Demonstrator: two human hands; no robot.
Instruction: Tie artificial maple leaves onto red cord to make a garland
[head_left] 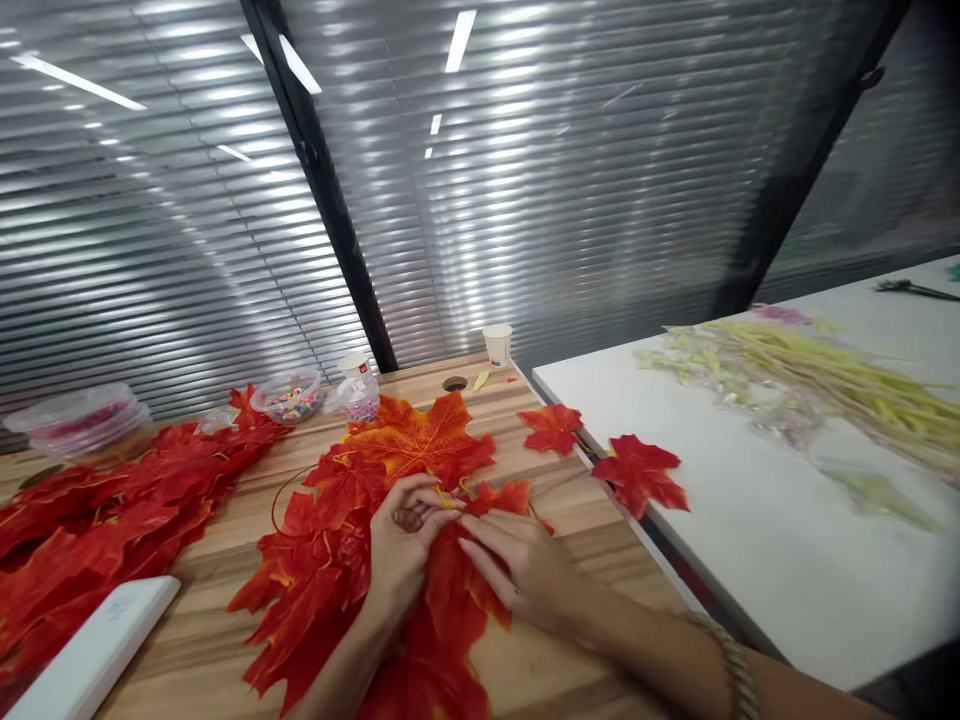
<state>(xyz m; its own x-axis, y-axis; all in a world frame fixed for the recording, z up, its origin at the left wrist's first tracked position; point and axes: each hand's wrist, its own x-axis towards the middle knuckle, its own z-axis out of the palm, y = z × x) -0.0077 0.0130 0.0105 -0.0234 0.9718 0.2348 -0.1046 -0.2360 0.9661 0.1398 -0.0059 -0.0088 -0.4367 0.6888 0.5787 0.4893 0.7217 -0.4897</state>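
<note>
1. Your left hand (405, 538) is over the middle of the wooden table (217, 600), thumb and forefinger pinched around a thin yellow stem (446, 499).
2. Your right hand (529, 565) is bent narrow beside it, fingertips close to that stem; I cannot tell whether they grip it.
3. Beneath your hands, the red-orange leaf bunch (315, 575) spreads across the table's middle.
4. One red leaf (551, 429) lies near the table's right edge; another leaf (643, 474) reaches across that edge.
5. At the table's far edge stands a paper cup (498, 346).
6. A leaf pile (127, 525) covers the table's left side.
</note>
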